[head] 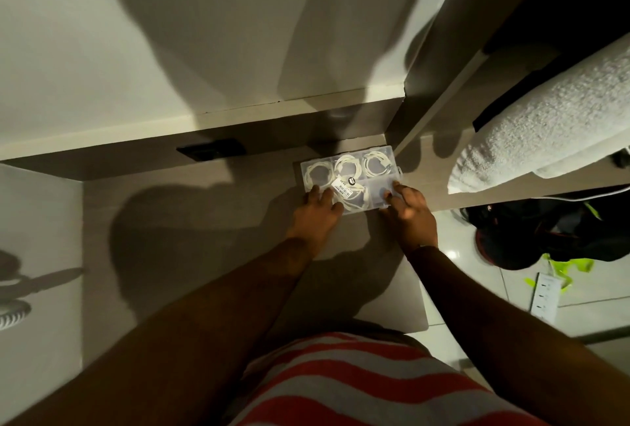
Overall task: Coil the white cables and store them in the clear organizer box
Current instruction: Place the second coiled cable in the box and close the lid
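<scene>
- Here, the clear organizer box (351, 180) lies flat on the grey desk (191, 221), pushed close to the far right corner where the desk meets the wall and a side panel.
- Its lid looks shut; a white barcode label (344, 186) sits on top near the middle.
- Coiled white cables (378, 163) show through the plastic: three coils in the far row of compartments and at least one more under the label in the near row. The near right compartment appears to hold no coil.
- The left hand (315, 212) rests on the box's near left corner, fingers spread flat over the lid and the edge; its grip is open and pressing, not closed round anything.
- The right hand (407, 209) is at the near right corner, fingers curled onto the lid and the thumb against the front edge, a loose grip on the box at that corner.
- Both bare forearms reach in from the bottom of the view, above a red-and-white striped garment (358, 384).
- A rolled white towel (545, 125) lies on a shelf to the right, well apart from the box.
- A dark bag (552, 234) with yellow-green trim sits on the tiled floor below the towel.
- A dark socket plate (211, 150) is set into the panel behind the desk, left of the box.
</scene>
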The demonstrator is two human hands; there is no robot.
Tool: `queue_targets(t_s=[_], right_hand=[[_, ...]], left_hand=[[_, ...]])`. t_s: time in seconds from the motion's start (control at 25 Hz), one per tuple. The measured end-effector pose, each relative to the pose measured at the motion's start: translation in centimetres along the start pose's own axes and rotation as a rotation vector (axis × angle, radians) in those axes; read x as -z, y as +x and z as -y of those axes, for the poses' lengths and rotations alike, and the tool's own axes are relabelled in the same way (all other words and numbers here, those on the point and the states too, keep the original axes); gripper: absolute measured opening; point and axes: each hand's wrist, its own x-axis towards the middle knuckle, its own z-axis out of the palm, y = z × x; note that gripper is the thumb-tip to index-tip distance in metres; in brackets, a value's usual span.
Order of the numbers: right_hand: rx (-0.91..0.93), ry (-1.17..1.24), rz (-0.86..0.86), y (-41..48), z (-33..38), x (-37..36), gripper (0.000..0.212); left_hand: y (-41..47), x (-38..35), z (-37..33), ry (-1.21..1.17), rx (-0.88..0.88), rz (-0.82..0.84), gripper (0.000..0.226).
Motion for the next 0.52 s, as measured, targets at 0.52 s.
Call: queue_targets(t_s=[0.52], right_hand=[[0.031,-0.048,-0.037,-0.2,4.3,2.0,0.060]], left_hand=[[-1.5,1.9,2.8,-0.119,0.059,-0.144,0.054]])
